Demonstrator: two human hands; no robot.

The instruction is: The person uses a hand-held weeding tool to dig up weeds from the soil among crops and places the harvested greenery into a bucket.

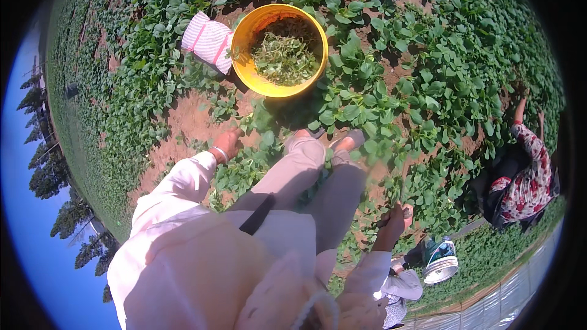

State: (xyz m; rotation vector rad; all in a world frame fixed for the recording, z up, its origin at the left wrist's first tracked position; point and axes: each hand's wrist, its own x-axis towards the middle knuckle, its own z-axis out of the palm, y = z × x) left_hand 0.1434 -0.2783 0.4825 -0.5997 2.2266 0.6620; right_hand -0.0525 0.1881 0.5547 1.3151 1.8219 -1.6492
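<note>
My left hand (227, 144), with a bracelet at the wrist, reaches low over bare soil and small leafy plants. Its fingers are drawn together, and what they pinch, if anything, is too small to name. Off to the right, my right hand (398, 219) is closed among the green plants (428, 177). A thin, narrow shape rises from its grip, too blurred to identify. Beyond my feet stands a yellow bucket (244, 64), partly filled with loose picked greens (284, 58). Against the bucket's left side rests a pink-and-white striped cloth bundle (206, 41).
Leafy crop rows spread all around, with strips of reddish soil (189, 119) between them. At right, a person in a floral sleeve (532, 177) bends to the plants. Another person (400, 290) is low behind my right arm, near a white pail (440, 267). Trees (52, 171) line the left.
</note>
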